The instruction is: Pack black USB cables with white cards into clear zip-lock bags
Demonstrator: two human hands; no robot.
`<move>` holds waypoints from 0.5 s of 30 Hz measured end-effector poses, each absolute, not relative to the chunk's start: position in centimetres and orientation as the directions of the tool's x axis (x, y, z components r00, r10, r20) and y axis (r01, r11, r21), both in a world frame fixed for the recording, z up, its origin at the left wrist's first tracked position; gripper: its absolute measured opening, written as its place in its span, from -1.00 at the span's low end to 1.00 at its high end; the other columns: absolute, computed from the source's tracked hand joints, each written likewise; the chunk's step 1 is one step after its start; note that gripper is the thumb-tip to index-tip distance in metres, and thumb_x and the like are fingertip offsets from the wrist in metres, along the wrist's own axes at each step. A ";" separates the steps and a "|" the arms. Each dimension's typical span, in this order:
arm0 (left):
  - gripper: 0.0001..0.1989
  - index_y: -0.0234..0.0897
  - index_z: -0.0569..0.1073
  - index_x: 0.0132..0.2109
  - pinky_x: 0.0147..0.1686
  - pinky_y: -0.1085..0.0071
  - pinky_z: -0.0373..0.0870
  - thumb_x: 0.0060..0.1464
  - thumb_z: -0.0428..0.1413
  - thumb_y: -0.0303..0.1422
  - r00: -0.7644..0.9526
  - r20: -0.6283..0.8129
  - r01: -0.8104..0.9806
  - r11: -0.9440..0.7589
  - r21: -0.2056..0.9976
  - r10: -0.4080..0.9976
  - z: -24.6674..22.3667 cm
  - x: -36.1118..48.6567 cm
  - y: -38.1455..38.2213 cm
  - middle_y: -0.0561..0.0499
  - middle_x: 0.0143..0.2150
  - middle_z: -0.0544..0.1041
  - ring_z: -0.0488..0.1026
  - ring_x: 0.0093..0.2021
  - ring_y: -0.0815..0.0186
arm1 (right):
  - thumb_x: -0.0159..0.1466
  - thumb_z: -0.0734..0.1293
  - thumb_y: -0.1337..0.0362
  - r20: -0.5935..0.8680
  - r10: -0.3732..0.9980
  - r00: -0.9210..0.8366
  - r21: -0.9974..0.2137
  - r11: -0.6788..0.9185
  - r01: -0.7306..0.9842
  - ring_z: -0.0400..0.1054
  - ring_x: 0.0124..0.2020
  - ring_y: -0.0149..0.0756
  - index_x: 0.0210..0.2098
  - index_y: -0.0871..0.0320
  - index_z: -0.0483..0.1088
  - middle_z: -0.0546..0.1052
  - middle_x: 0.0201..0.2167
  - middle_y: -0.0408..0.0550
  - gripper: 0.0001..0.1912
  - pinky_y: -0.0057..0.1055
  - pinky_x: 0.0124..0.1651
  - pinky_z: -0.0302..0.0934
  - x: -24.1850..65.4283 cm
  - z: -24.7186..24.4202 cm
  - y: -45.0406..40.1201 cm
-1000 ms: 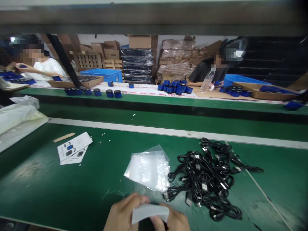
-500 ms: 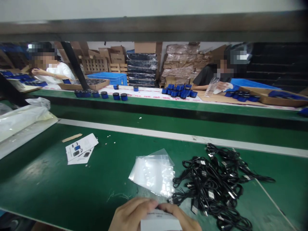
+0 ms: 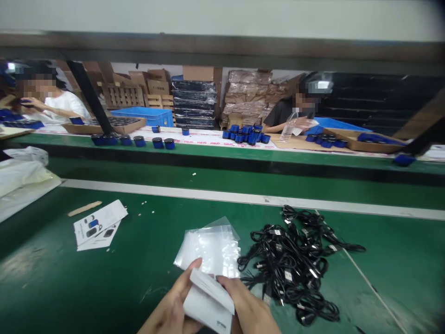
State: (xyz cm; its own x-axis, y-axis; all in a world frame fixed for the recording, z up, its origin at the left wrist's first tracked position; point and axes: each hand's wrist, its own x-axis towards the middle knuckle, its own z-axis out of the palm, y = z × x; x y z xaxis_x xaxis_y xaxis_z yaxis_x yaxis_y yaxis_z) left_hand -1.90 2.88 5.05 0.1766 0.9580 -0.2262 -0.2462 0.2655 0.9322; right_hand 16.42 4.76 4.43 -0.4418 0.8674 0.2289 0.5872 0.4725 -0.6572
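Between my two hands is a folded white paper [image 3: 206, 308], its upper flap lifted and small dark print near its lower corner. My left hand [image 3: 175, 301] grips its left side, thumb pointing up. On the right edge, my right hand [image 3: 243, 301] has its fingers closed. Just beyond lies a stack of clear plastic bags [image 3: 212, 246] on the green table [image 3: 132, 278]. A heap of black cables [image 3: 292, 264] with metal plugs sits to the right of the bags. Printed leaflets [image 3: 99, 225] with product pictures lie at the left.
A wooden stick [image 3: 84, 208] lies behind the leaflets, and a plastic-wrapped bundle [image 3: 26, 181] at the left edge. Across a raised ledge stand blue cylinders [image 3: 246, 134], cardboard trays and a bottle [image 3: 288, 129]. Two people sit there. A shelf beam [image 3: 222, 53] spans overhead.
The white paper has come up and forward in my hands, and its flap now stands partly open. The whole view has shifted, so the table's things appear further left.
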 end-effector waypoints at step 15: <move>0.01 -0.18 -0.11 0.34 0.08 0.17 0.34 -0.10 0.22 0.05 0.186 -0.486 -0.464 0.513 0.722 0.854 5.6 0.1 3.8 -0.15 0.09 0.51 0.50 0.03 0.08 | 0.15 0.31 0.32 0.055 0.936 -0.348 -0.966 0.139 0.219 0.46 -0.37 -0.28 0.10 0.09 0.32 0.52 -0.18 -0.01 -0.51 -0.46 -0.34 0.36 17.8 7.2 6.0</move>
State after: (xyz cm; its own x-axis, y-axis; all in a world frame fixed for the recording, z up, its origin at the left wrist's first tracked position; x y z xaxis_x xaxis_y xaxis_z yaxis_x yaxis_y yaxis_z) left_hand 0.07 3.77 5.59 0.1859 0.8537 -0.4865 -0.4644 0.5126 0.7222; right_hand 17.76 5.96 7.18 -0.3480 0.9359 0.0553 0.2193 0.1386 -0.9657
